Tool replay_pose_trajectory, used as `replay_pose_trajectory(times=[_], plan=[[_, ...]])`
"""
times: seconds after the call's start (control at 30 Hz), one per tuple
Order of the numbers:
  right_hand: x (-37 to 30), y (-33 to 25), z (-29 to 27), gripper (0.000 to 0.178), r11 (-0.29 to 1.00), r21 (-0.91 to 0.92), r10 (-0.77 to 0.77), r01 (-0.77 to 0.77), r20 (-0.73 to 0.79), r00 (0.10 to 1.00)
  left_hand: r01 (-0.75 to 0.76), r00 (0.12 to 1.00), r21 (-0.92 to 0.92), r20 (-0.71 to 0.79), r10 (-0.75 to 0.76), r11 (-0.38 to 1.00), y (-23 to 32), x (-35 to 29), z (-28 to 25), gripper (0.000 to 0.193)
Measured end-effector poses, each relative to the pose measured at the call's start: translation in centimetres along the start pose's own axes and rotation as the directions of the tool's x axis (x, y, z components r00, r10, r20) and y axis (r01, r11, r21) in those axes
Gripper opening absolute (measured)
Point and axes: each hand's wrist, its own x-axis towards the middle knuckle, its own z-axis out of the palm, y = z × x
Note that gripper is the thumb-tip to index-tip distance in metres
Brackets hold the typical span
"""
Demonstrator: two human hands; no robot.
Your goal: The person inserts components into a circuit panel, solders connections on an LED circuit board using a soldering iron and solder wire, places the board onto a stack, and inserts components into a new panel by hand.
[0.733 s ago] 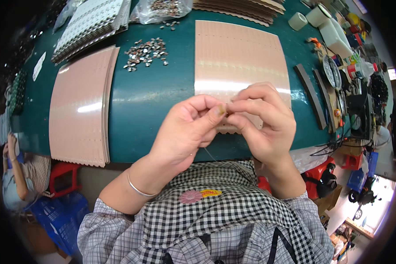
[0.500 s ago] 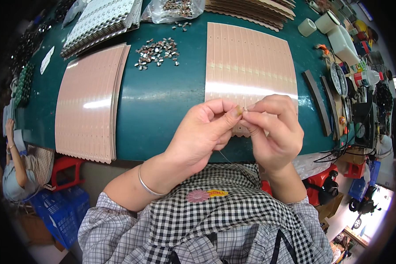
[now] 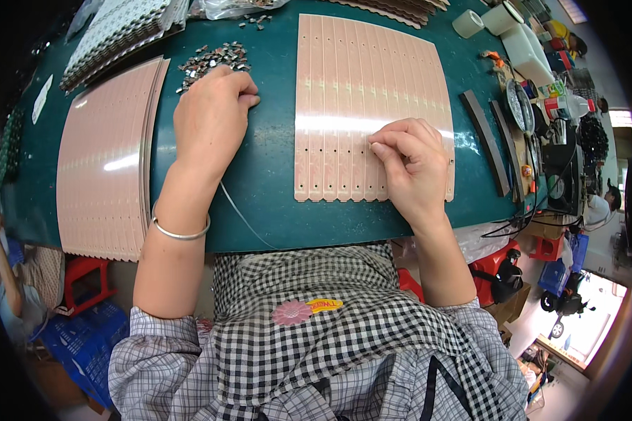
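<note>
My left hand (image 3: 212,119) is over the near edge of a pile of small metal pieces (image 3: 211,59). Its fingers are curled, and what they hold is hidden. A thin pale strand (image 3: 240,213) hangs out from under that wrist and curves toward the table's near edge. Over the right part of a pinkish panel (image 3: 337,91), marked into long strips with rows of small holes, my right hand (image 3: 416,165) has thumb and forefinger pinched together. Anything between those fingertips is too small to make out.
A stack of pinkish panels (image 3: 105,154) lies left, with white patterned sheets (image 3: 123,38) behind it. Two dark bars (image 3: 484,140) lie right of the panel. Farther right are white rolls (image 3: 468,24), a white container (image 3: 527,55) and cables. Another person's arm (image 3: 5,270) shows far left.
My hands, together over the panel's near edge before, have parted. The left moved far left to the metal pile with the strand trailing; the right moved slightly down over the panel. The view shifted somewhat.
</note>
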Motion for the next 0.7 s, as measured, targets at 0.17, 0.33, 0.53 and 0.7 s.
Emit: replay_pose_trajectory(times=[0.17,0.33,0.53,0.7], plan=[[-0.5,0.2,-0.1,0.007,0.999,-0.053,-0.001,0.001,0.0,1.0,0.04,0.995,-0.045,0.092,-0.036,0.998,0.9,-1.2,-1.3,0.016],[-0.6,0.1,0.1,0.008,0.998,-0.062,-0.027,0.027,-0.004,1.0,0.012,1.0,-0.036,0.001,-0.012,0.999,-0.3,-1.2,-0.7,0.013],[-0.6,0.4,0.1,0.008,0.996,-0.084,-0.019,0.02,0.009,1.0,0.035,0.997,-0.127,0.077,-0.025,0.991,-0.3,-0.9,-0.5,0.013],[-0.7,0.6,0.2,0.008,0.997,-0.01,0.071,-0.071,0.028,0.997,0.081,0.996,-0.213,-0.008,-0.085,0.974,-0.1,-0.9,-0.4,0.013]])
